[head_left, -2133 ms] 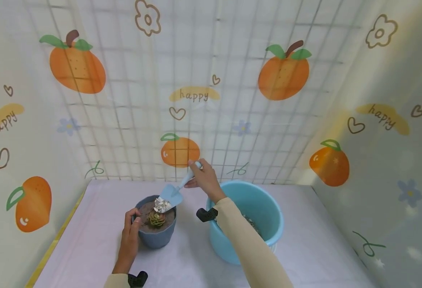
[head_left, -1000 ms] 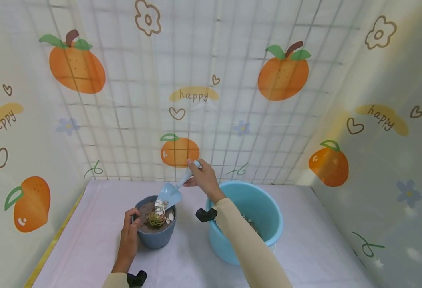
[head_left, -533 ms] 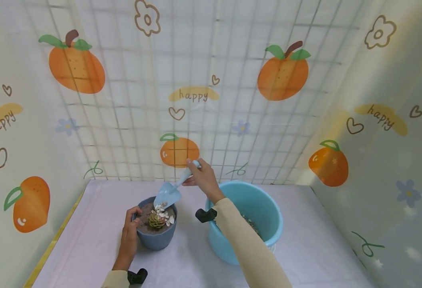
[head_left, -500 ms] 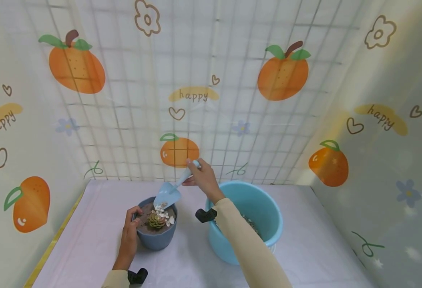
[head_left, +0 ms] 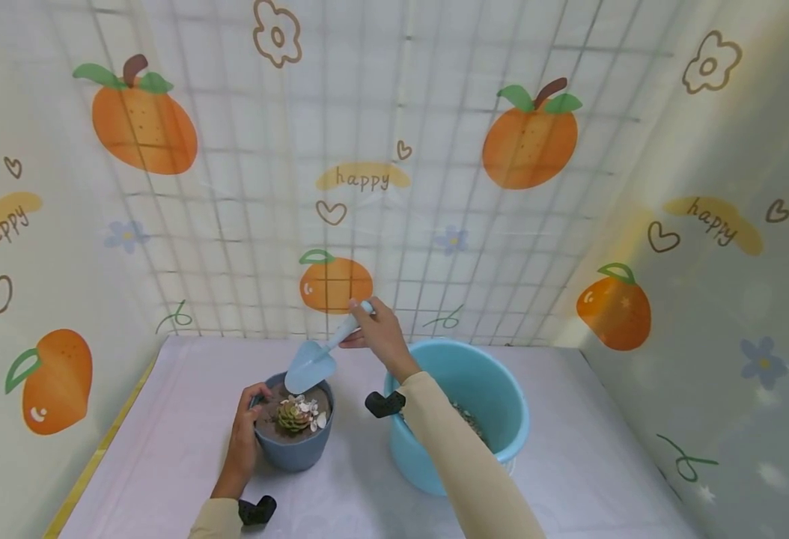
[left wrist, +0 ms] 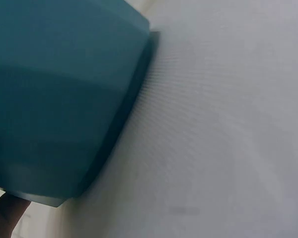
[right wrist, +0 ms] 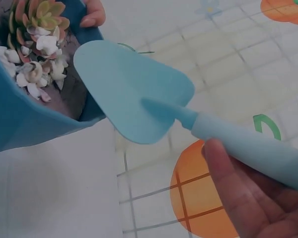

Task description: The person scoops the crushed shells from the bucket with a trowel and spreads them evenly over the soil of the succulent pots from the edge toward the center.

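Observation:
My left hand [head_left: 238,445] grips the left rim of a blue-grey flower pot [head_left: 296,455]; the left wrist view shows the pot's faceted wall [left wrist: 54,94] up close. Soil fills the pot, with a small rosette succulent [head_left: 291,418] in the middle. White shell-like pieces [right wrist: 37,77] lie beside the plant on the soil. My right hand [head_left: 384,337] holds a light blue trowel [head_left: 310,367] by its handle. The trowel's blade points down over the pot's far rim, and in the right wrist view the visible face of that blade [right wrist: 129,89] is bare.
Right of the pot stands a light blue bucket [head_left: 413,466] with gravel-like bits inside, partly hidden by my right forearm. Both stand on a table with a pale cloth [head_left: 590,449]. A printed curtain [head_left: 435,202] over a wire grid closes off the back.
White pieces have slid off the trowel onto the soil by the succulent. The blade has tilted down and shifted slightly left. My left hand keeps its grip; the pot has moved slightly nearer.

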Tool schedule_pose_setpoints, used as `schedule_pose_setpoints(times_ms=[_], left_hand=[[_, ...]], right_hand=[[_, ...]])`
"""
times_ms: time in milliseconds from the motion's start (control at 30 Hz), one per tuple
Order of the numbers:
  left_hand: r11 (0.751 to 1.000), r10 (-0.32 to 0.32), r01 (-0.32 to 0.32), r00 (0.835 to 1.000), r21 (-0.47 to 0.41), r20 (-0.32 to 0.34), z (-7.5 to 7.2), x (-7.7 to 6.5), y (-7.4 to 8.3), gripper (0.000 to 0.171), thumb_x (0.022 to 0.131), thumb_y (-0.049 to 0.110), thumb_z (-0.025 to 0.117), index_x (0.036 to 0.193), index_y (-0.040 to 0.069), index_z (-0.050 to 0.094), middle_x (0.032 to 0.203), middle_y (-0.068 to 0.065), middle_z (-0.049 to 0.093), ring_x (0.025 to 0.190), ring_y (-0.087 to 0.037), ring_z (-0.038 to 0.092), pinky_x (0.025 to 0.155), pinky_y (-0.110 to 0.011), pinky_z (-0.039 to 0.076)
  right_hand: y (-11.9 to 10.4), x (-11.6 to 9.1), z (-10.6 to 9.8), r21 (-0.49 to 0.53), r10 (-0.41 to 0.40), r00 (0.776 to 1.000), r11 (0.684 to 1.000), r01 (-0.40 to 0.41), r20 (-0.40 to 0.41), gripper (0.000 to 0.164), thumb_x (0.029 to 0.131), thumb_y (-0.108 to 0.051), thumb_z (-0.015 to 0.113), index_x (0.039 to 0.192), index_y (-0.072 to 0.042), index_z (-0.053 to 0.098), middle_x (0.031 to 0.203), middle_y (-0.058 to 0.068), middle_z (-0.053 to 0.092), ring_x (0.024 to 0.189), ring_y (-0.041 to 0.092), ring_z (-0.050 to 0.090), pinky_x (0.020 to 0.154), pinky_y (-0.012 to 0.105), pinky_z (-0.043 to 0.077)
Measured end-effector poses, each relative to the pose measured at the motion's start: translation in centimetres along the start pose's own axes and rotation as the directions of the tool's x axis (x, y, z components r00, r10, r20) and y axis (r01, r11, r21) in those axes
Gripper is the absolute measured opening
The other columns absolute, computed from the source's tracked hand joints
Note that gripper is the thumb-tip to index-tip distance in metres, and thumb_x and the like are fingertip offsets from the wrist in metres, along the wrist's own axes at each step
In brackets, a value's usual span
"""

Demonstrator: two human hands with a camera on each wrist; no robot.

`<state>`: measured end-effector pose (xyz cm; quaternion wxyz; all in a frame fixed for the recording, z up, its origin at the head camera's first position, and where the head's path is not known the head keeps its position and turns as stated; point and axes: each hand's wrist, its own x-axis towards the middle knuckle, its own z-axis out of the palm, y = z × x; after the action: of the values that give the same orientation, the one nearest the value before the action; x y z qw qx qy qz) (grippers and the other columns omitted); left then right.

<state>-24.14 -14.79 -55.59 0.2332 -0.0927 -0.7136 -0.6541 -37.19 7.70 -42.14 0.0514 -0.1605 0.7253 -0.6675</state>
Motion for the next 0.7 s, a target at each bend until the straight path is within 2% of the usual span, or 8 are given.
schedule_pose_setpoints(times_ms=[200, 367, 467, 567, 700], left_hand=[[0.999, -0.01, 0.012, 0.999, -0.05, 0.032, -0.2, 0.3, -0.2, 0.038, 0.093, -0.003, 0.024, 0.122, -0.013, 0.047, 0.119, -0.026, 0.047, 0.117, -0.024, 0.041, 0.1, -0.031, 0.023], [0.996, -0.024, 0.029, 0.998, -0.089, 0.052, -0.3, 0.6, 0.1, 0.037, 0.093, -0.003, 0.025, 0.121, -0.013, 0.047, 0.118, -0.025, 0.047, 0.116, -0.023, 0.041, 0.1, -0.028, 0.024], [0.989, -0.033, 0.044, 0.997, -0.139, 0.076, -0.4, 0.8, 0.0, 0.037, 0.095, -0.002, 0.023, 0.122, -0.012, 0.047, 0.118, -0.024, 0.047, 0.117, -0.023, 0.041, 0.099, -0.027, 0.025], [0.984, -0.048, 0.063, 0.994, -0.169, 0.093, -0.5, 0.8, -0.6, 0.038, 0.098, -0.001, 0.021, 0.124, -0.011, 0.047, 0.121, -0.024, 0.045, 0.119, -0.022, 0.04, 0.1, -0.026, 0.025], [0.979, -0.075, 0.089, 0.994, -0.182, 0.082, -0.3, 0.7, -2.7, 0.04, 0.101, 0.004, 0.02, 0.129, -0.006, 0.047, 0.125, -0.02, 0.045, 0.123, -0.021, 0.038, 0.102, -0.024, 0.023]], right_hand=[[-0.2, -0.1, 0.0, 0.013, -0.008, 0.999, 1.0, 0.007, 0.039, 0.055, 0.099, -0.044, 0.054, 0.12, 0.006, 0.045, 0.103, 0.03, 0.064, 0.087, 0.044, 0.068, 0.075, 0.049, 0.054], [-0.4, -0.1, 0.1, 0.01, -0.014, 1.0, 1.0, 0.014, 0.024, 0.04, 0.103, -0.035, 0.05, 0.117, 0.002, 0.047, 0.1, 0.026, 0.065, 0.084, 0.041, 0.069, 0.072, 0.045, 0.056], [-0.5, -0.1, 0.1, 0.009, -0.024, 1.0, 1.0, 0.024, 0.019, 0.039, 0.103, -0.035, 0.05, 0.116, 0.002, 0.048, 0.099, 0.025, 0.065, 0.083, 0.04, 0.069, 0.071, 0.044, 0.056], [-0.4, -0.2, 0.1, 0.016, -0.022, 1.0, 1.0, 0.021, 0.023, 0.045, 0.102, -0.039, 0.051, 0.117, 0.003, 0.047, 0.1, 0.027, 0.064, 0.084, 0.041, 0.069, 0.074, 0.048, 0.055], [-0.2, -0.1, -0.1, 0.03, -0.004, 0.999, 1.0, 0.003, 0.043, 0.05, 0.102, -0.041, 0.051, 0.121, 0.005, 0.045, 0.104, 0.031, 0.063, 0.088, 0.046, 0.067, 0.078, 0.053, 0.053]])
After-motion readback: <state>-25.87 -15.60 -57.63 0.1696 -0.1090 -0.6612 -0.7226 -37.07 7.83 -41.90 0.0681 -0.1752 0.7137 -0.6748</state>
